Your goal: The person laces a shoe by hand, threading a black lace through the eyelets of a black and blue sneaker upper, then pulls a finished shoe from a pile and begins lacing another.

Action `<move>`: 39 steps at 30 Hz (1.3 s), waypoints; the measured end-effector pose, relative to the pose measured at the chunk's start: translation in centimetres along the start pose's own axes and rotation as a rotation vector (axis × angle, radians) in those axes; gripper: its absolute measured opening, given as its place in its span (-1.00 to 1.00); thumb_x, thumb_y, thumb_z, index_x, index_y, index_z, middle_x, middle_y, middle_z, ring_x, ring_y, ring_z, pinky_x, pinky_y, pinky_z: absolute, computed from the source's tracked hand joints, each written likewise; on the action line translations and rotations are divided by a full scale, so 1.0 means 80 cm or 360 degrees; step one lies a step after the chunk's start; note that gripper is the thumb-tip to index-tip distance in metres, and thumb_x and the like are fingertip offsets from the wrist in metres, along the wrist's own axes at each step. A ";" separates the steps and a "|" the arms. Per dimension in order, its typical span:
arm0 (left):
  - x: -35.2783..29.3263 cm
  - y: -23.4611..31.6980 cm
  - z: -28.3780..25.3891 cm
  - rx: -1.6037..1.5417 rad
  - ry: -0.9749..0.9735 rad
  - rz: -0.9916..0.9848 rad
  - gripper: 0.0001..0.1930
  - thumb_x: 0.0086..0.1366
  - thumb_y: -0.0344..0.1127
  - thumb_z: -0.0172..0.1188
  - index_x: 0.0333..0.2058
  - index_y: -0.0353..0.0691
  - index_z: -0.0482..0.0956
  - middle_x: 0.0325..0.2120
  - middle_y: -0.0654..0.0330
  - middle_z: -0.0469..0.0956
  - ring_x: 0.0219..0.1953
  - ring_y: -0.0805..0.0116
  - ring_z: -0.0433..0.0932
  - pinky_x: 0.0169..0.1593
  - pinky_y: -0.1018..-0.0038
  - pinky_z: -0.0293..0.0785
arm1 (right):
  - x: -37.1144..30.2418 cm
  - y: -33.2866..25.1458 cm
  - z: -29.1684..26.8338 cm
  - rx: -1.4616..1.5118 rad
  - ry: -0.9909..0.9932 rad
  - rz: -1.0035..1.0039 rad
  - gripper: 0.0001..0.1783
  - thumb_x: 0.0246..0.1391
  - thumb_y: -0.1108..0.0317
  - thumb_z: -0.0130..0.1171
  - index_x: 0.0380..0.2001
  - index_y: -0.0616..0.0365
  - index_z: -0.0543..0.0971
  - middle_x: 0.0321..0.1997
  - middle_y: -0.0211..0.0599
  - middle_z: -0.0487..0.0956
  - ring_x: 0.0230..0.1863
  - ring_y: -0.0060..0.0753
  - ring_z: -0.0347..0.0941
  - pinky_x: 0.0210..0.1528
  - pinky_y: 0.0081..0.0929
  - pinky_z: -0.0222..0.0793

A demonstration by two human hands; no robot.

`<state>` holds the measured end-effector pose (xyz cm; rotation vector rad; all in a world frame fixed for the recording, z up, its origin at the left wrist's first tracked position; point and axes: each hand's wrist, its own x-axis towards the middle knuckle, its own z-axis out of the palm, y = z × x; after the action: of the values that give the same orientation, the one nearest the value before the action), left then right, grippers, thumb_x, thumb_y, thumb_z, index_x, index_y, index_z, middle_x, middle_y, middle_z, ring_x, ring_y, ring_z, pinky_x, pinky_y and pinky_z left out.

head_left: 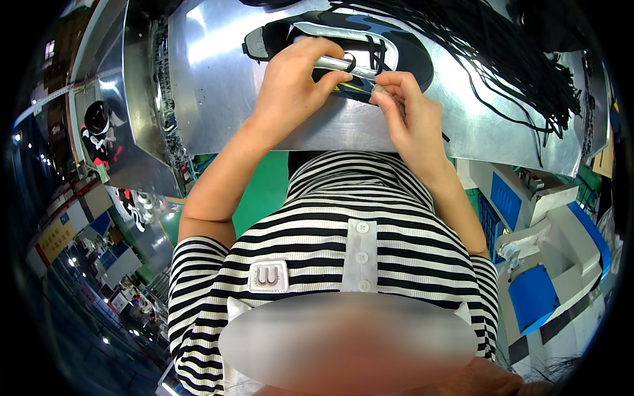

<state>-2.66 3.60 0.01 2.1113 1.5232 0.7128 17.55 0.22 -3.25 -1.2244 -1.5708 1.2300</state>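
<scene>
A black and dark blue shoe (414,56) lies on its sole on the metal worktop, toe to the right, with a silver-white lining round its opening. Black shoelace (381,53) crosses near the toe end of the opening, and a loop stands at the near edge. My left hand (290,82) reaches over the shoe's near side, fingers and thumb closed on the silver edge strip. Beside it, my right hand (413,119) pinches at the near eyelet edge, apparently on the shoelace; the fingers mostly hide it. A short dark end shows beyond that hand.
A thick bundle of loose black laces (522,72) spreads over the right of the metal worktop (218,99). Grey and blue equipment (535,297) stands at my right. Left of the worktop, a metal chute-like surface (142,125) holds black, white and red pieces (99,132).
</scene>
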 end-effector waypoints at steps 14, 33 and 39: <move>-0.004 0.001 0.000 -0.0096 -0.0142 -0.0205 -0.76 0.10 -0.37 0.41 -0.25 -0.27 0.64 -0.35 0.17 0.69 -0.35 0.33 0.66 -0.22 0.52 0.53 | 0.010 -0.001 -0.007 -0.0181 -0.0104 -0.0022 -0.82 0.18 0.41 0.18 -0.17 0.17 0.47 -0.36 -0.13 0.64 -0.38 -0.11 0.60 -0.34 -0.35 0.45; -0.040 -0.003 0.014 0.0024 -0.0070 0.0232 -0.78 0.12 -0.49 0.33 -0.27 -0.26 0.50 -0.40 0.09 0.63 -0.44 0.14 0.62 -0.39 0.42 0.50 | 0.007 -0.031 -0.045 -0.0682 -0.0308 0.0316 -0.77 0.06 0.26 0.29 -0.26 0.09 0.53 -0.42 -0.27 0.61 -0.43 -0.30 0.60 -0.37 -0.34 0.46; -0.046 -0.006 0.010 0.0193 0.0107 0.0740 -0.76 0.05 -0.52 0.34 -0.29 -0.24 0.52 -0.44 0.14 0.61 -0.51 0.18 0.56 -0.44 0.38 0.47 | 0.057 -0.041 -0.011 -0.0580 -0.0497 -0.0307 -0.84 0.14 0.34 0.13 -0.23 0.13 0.57 -0.42 -0.19 0.63 -0.43 -0.10 0.56 -0.36 -0.32 0.44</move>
<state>-3.49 0.24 -1.47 2.5939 1.1352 0.8713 16.64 4.63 0.18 -1.1005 -2.1635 1.0765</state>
